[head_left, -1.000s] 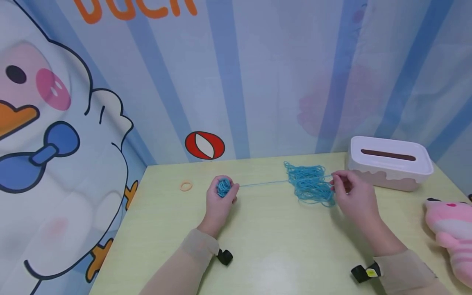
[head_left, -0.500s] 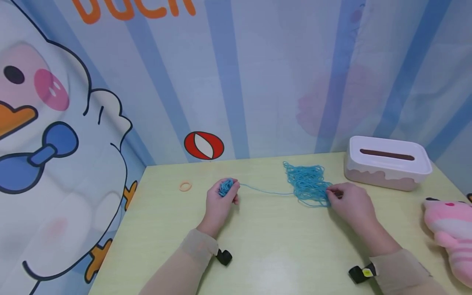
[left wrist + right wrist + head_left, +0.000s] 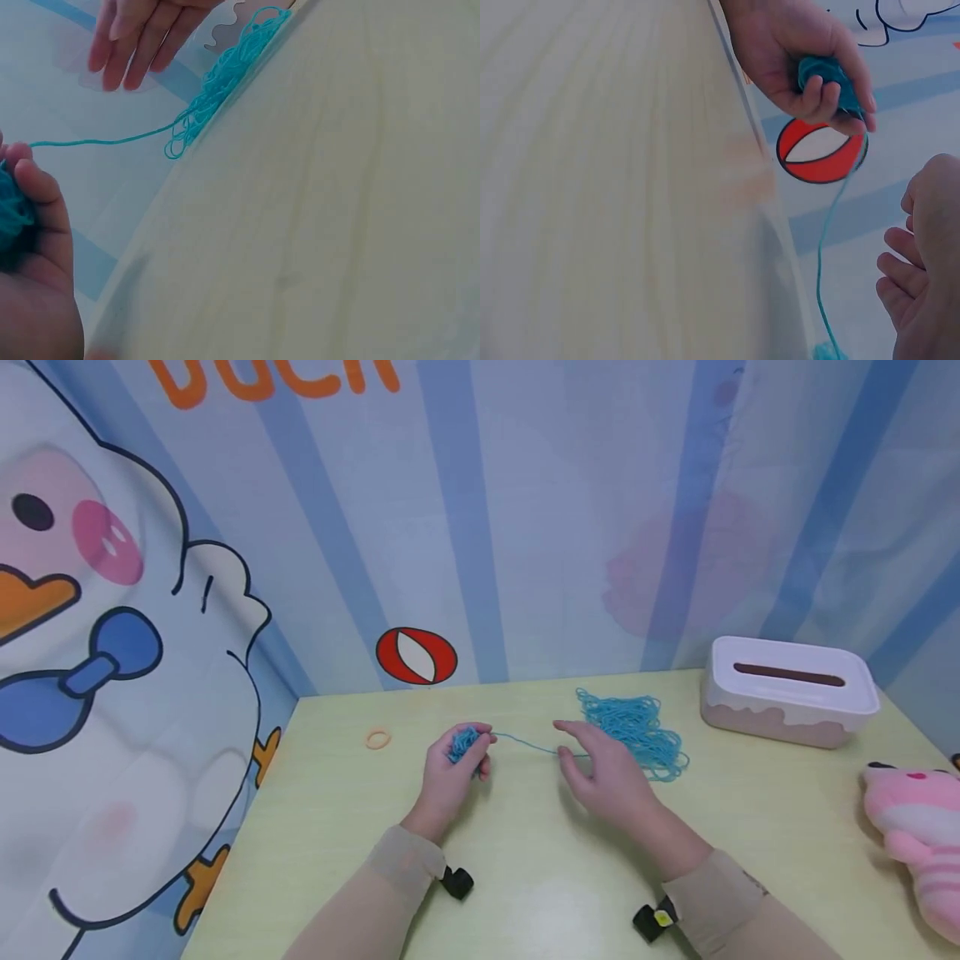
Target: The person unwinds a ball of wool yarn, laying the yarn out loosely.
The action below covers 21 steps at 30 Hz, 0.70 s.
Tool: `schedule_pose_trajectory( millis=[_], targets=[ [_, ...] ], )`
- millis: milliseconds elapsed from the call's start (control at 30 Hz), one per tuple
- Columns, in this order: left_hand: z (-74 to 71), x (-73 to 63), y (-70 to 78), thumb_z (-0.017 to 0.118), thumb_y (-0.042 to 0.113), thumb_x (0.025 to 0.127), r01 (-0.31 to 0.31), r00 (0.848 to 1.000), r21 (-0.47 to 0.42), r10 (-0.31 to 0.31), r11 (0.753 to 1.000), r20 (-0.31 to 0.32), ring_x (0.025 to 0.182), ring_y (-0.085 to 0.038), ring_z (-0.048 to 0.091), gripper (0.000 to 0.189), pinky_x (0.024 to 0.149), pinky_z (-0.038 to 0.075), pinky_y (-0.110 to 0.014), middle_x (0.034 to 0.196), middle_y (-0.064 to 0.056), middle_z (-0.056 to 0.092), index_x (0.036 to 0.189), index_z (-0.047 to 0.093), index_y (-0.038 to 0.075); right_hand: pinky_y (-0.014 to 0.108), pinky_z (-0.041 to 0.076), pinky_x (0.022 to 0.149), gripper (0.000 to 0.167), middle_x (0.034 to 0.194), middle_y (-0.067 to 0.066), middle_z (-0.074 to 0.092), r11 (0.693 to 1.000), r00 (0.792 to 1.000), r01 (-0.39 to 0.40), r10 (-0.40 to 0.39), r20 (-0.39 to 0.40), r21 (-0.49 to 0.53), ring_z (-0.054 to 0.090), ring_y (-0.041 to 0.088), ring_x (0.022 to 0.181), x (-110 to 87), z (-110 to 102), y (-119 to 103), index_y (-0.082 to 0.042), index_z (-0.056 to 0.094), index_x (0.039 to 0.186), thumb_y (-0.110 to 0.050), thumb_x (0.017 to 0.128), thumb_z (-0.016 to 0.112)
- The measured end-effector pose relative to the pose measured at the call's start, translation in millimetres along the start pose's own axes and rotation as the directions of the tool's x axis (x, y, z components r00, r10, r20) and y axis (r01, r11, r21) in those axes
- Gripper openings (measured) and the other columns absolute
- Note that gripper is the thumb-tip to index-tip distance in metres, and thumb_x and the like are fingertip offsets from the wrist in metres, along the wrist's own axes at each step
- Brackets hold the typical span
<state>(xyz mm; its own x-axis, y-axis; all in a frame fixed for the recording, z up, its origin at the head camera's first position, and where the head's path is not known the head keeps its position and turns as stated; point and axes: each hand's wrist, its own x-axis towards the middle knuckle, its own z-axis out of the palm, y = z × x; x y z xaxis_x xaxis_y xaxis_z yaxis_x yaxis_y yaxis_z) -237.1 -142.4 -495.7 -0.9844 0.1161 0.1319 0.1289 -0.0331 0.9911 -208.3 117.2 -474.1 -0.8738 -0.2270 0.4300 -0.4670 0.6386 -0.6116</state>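
Observation:
In the head view my left hand (image 3: 447, 777) grips a small wound ball of blue yarn (image 3: 462, 743), its fingers curled round it. The right wrist view also shows the ball (image 3: 829, 81) tucked in that palm. From the ball a single slack strand (image 3: 525, 742) runs right to a loose tangled heap of yarn (image 3: 637, 727) on the table. My right hand (image 3: 611, 777) hovers at the heap's left side, near the strand, with thumb and index finger apart. Its fingers (image 3: 142, 52) look straight in the left wrist view, and nothing is pinched between them. It partly covers the heap in the head view.
A beige ring (image 3: 377, 738) lies left of the left hand on the pale wooden table (image 3: 525, 877). At the back right stands a white-lidded tissue box (image 3: 791, 693). A pink plush toy (image 3: 918, 835) lies at the right edge. A printed cloth (image 3: 555, 527) hangs behind the table.
My right hand let go of the yarn at the heap's right side and moved left toward the strand, its fingers spreading. The strand went from taut to slack. The left hand stayed nearly in place.

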Motion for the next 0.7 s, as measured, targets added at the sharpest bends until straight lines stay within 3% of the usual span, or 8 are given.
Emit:
schedule_pose_trajectory(
  millis=[133, 233, 367, 500, 633, 700],
  targets=[
    [1.2, 0.0, 3.2, 0.061, 0.019, 0.114, -0.043, 0.996, -0.016, 0.045, 0.999, 0.079, 0.073, -0.011, 0.062, 0.038, 0.072, 0.059, -0.018, 0.128, -0.036, 0.066, 0.14, 0.061, -0.01, 0.057, 0.054, 0.118, 0.05, 0.155, 0.009, 0.068, 0.997, 0.995, -0.014, 0.007, 0.097, 0.071, 0.063, 0.035, 0.147, 15.1, 25, -16, -0.011, 0.055, 0.161, -0.024, 0.113, 0.063],
    [2.5, 1.3, 3.4, 0.061, 0.02, 0.114, -0.068, 0.991, -0.003, 0.068, 0.998, 0.118, 0.074, -0.011, 0.062, 0.038, 0.073, 0.059, -0.019, 0.126, -0.034, 0.068, 0.139, 0.062, -0.009, 0.054, 0.06, 0.111, 0.05, 0.143, 0.009, 0.075, 0.995, 0.993, -0.025, 0.014, 0.113, 0.092, 0.073, 0.033, 0.133, 23.0, 36, -24, -0.008, 0.057, 0.159, -0.024, 0.112, 0.064],
    [2.5, 1.6, 0.6, 0.062, 0.021, 0.114, -0.072, 0.991, 0.005, 0.071, 0.997, 0.113, 0.073, -0.011, 0.062, 0.036, 0.073, 0.059, -0.019, 0.121, -0.028, 0.071, 0.138, 0.064, -0.006, 0.049, 0.066, 0.098, 0.039, 0.124, 0.009, 0.083, 0.997, 0.993, -0.04, 0.032, 0.112, 0.073, 0.081, 0.028, 0.113, 25.7, 44, -28, -0.006, 0.069, 0.146, -0.022, 0.111, 0.066],
    [2.1, -0.4, -1.3, 0.064, 0.024, 0.113, -0.049, 0.994, 0.015, 0.047, 0.999, 0.1, 0.073, -0.013, 0.062, 0.041, 0.073, 0.059, -0.02, 0.11, -0.019, 0.071, 0.144, 0.062, -0.003, 0.046, 0.067, 0.091, 0.027, 0.112, 0.005, 0.085, 0.995, 0.996, -0.068, 0.063, 0.068, 0.069, 0.082, 0.024, 0.106, 21.7, 40, -27, -0.009, 0.078, 0.133, -0.02, 0.111, 0.066],
    [-0.1, -0.6, -2.8, 0.065, 0.029, 0.113, -0.015, 0.997, 0.031, 0.013, 0.999, 0.082, 0.072, -0.016, 0.061, 0.044, 0.071, 0.058, -0.022, 0.094, -0.006, 0.066, 0.148, 0.058, 0.003, 0.044, 0.068, 0.087, 0.025, 0.107, 0.002, 0.083, 0.992, 0.997, -0.08, 0.079, 0.017, 0.094, 0.082, 0.021, 0.101, 17.4, 26, -24, -0.011, 0.078, 0.131, -0.02, 0.112, 0.065],
    [-2.9, 0.4, -3.4, 0.065, 0.029, 0.113, -0.015, 0.997, 0.041, 0.012, 0.999, 0.07, 0.073, -0.017, 0.061, 0.043, 0.07, 0.058, -0.023, 0.09, -0.005, 0.064, 0.146, 0.058, 0.003, 0.04, 0.068, 0.084, 0.024, 0.106, 0.002, 0.083, 0.992, 0.997, -0.072, 0.074, -0.01, 0.1, 0.081, 0.019, 0.099, 16.0, 18, -22, -0.011, 0.078, 0.131, -0.02, 0.112, 0.065]
  ],
)
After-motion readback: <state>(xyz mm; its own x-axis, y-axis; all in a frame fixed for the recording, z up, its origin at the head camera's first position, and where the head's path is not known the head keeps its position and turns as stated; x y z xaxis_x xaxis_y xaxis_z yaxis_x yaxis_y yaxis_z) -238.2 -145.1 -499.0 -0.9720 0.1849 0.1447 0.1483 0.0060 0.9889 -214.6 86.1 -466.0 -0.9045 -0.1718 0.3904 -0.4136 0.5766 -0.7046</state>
